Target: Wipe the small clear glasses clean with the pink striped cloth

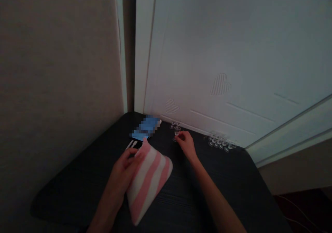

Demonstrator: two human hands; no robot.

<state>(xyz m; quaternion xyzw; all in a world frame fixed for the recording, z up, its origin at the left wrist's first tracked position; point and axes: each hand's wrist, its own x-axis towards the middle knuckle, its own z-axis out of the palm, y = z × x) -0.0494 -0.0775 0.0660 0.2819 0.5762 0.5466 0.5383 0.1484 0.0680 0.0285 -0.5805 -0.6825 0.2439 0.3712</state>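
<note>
My left hand (127, 169) is closed on the edge of a pink-and-white striped cloth (150, 177), which hangs over the dark table. Between the fingertips of my right hand (186, 143) is a small stemmed glass (177, 130), upright at the table's far side. Just behind it a few more little glasses (173, 124) stand by the white panel. To the right, several small stemmed glasses (220, 141) are grouped close together near the table's back edge. Whether the held glass touches the table I cannot tell.
A phone with a lit, blurred screen (146, 127) lies at the back left of the dark table (103, 188), with white cable ends (132, 143) beside it. A white panel with heart reliefs (220, 53) rises behind the table, and a wall (59, 70) borders its left.
</note>
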